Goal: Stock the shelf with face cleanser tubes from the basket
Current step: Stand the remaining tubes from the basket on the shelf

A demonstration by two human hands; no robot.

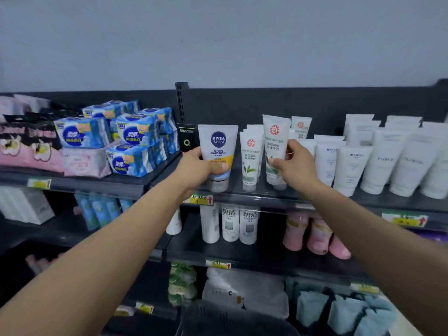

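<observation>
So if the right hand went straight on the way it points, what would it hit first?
Probably the rear red-emblem tube standing behind the held tube that the right hand grips; depth is hard to judge.

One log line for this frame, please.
left hand grips Nivea Men tube | right hand grips red-logo tube | both at top shelf

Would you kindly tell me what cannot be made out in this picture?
Head view:
Basket: cut off by the bottom edge, blurred; contents unseen.
Nivea tube: lower part covered by the left hand.
Price tag: writing too blurred to read.
Leaf tube in right hand: resting or lifted, unclear.
</observation>
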